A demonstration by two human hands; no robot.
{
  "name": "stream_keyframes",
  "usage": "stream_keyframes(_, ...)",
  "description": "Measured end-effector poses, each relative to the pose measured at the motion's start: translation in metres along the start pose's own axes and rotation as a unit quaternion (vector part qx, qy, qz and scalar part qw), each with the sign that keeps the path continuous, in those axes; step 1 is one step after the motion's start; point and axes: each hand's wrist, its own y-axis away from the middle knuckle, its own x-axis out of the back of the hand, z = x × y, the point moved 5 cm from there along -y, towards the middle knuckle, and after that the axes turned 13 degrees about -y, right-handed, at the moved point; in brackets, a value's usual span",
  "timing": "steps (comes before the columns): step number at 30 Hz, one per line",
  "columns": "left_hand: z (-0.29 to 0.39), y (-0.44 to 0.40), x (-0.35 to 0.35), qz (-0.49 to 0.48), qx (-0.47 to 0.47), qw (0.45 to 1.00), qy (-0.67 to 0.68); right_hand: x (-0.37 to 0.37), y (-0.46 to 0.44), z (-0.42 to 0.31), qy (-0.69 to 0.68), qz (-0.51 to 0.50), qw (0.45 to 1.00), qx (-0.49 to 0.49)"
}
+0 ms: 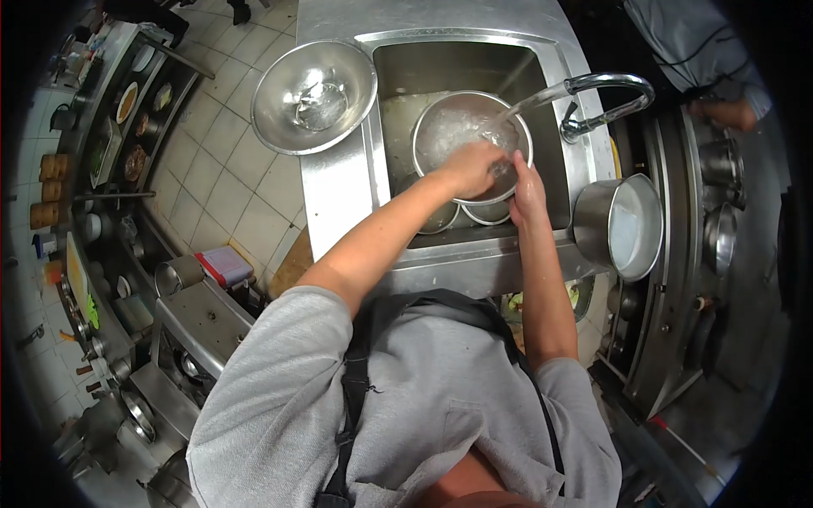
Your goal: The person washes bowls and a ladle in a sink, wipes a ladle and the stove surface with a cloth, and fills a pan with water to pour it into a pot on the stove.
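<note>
A round metal pot (421,140) is tilted in the sink, with water running into it from the faucet (622,80). My right hand (528,193) grips its rim on the right side, thumb over the edge. Inside the pot, my left hand (474,169) is curled near the bubbling water. Its fingertips are partly hidden, and I cannot make out whether they hold anything. Below the pot, two smaller metal containers (442,222) sit in the sink (549,157), partly covered by the pot and my left forearm.
On the left counter stands a wide metal bowl (275,97), shiny inside. A deep metal pot (593,224) leans at the sink's right edge. Shelves with dishes (127,102) line the far left. Another person's hand (728,113) shows at the upper right, near stacked metal pots (722,161).
</note>
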Motion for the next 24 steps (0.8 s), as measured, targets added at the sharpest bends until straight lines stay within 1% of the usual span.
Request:
stream_keyframes(1, 0.008, 0.003, -0.002, -0.122, -0.007, 0.991, 0.046, -0.014, 0.016, -0.016, 0.011, 0.026, 1.0, -0.001)
stream_keyframes(2, 0.016, 0.009, -0.004, -0.244, -0.014, 0.965, 0.092, -0.009, 0.018, -0.016, 0.013, 0.028, 1.0, -0.004)
stream_keyframes(3, 0.02, 0.011, 0.008, -0.325, -0.009, 0.944, 0.055, -0.003, 0.018, -0.02, -0.003, 0.034, 0.999, -0.003)
stream_keyframes(4, 0.016, 0.012, 0.008, -0.325, -0.009, 0.944, 0.055, 0.001, 0.018, -0.021, -0.021, 0.04, 0.999, -0.001)
stream_keyframes(5, 0.01, 0.009, 0.012, -0.28, -0.029, 0.959, 0.017, 0.003, 0.019, -0.019, 0.001, 0.037, 0.999, 0.021)
stream_keyframes(6, 0.005, 0.008, 0.011, -0.234, -0.046, 0.971, -0.02, 0.004, 0.018, -0.013, 0.0, 0.038, 0.999, 0.02)
stream_keyframes(7, 0.007, 0.006, 0.01, -0.055, -0.06, 0.996, 0.046, 0.002, 0.016, -0.004, -0.006, 0.016, 1.0, 0.012)
stream_keyframes(8, 0.005, 0.004, -0.007, -0.053, -0.062, 0.996, 0.043, 0.0, 0.01, 0.001, -0.013, -0.009, 1.0, 0.007)
stream_keyframes(9, 0.012, 0.004, -0.011, -0.11, -0.031, 0.988, 0.106, 0.002, 0.006, 0.002, 0.011, 0.016, 1.0, 0.016)
stream_keyframes(10, 0.017, 0.005, -0.015, -0.167, 0.002, 0.971, 0.17, 0.007, 0.004, -0.002, 0.013, 0.017, 1.0, 0.016)
stream_keyframes(11, 0.016, 0.011, -0.017, -0.25, -0.011, 0.956, 0.153, 0.015, 0.004, -0.006, 0.007, 0.024, 1.0, 0.012)
stream_keyframes(12, 0.014, 0.015, -0.014, -0.252, -0.006, 0.955, 0.157, 0.016, 0.008, -0.01, 0.001, 0.032, 0.999, 0.007)
stream_keyframes(13, 0.011, 0.018, -0.012, -0.284, -0.007, 0.95, 0.131, 0.013, 0.014, -0.012, -0.024, 0.019, 1.0, 0.007)
stream_keyframes(14, 0.01, 0.02, -0.01, -0.316, -0.008, 0.943, 0.105, 0.011, 0.014, -0.009, -0.025, 0.019, 0.999, 0.006)
stream_keyframes(15, 0.01, 0.021, -0.023, -0.318, -0.006, 0.942, 0.106, 0.006, 0.015, -0.007, -0.007, 0.015, 1.0, 0.019)
stream_keyframes(16, 0.01, 0.013, -0.032, -0.176, -0.012, 0.977, 0.119, 0.002, 0.014, -0.007, 0.011, 0.009, 0.999, 0.035)
stream_keyframes(17, 0.008, 0.007, -0.029, -0.029, -0.02, 0.991, 0.129, 0.001, 0.01, -0.005, 0.021, 0.001, 0.999, 0.047)
stream_keyframes(18, 0.011, 0.007, -0.026, -0.026, -0.022, 0.991, 0.128, -0.005, 0.011, -0.012, 0.022, -0.001, 0.999, 0.05)
stream_keyframes(19, 0.016, 0.013, -0.029, -0.11, -0.006, 0.978, 0.179, -0.011, 0.017, -0.028, 0.134, 0.033, 0.985, 0.101)
stream_keyframes(20, 0.02, 0.021, -0.032, -0.193, 0.012, 0.954, 0.228, -0.016, 0.022, -0.04, 0.244, 0.065, 0.956, 0.149)
stream_keyframes(21, 0.011, 0.029, -0.041, -0.238, -0.016, 0.952, 0.191, -0.013, 0.021, -0.052, 0.367, 0.061, 0.909, 0.189)
stream_keyframes(22, 0.005, 0.038, -0.041, -0.24, -0.014, 0.951, 0.193, -0.034, 0.035, -0.071, 0.5, 0.052, 0.829, 0.245)
stream_keyframes(24, -0.019, 0.05, -0.04, -0.282, 0.063, 0.954, 0.074, -0.048, 0.042, -0.088, 0.594, 0.027, 0.715, 0.368)
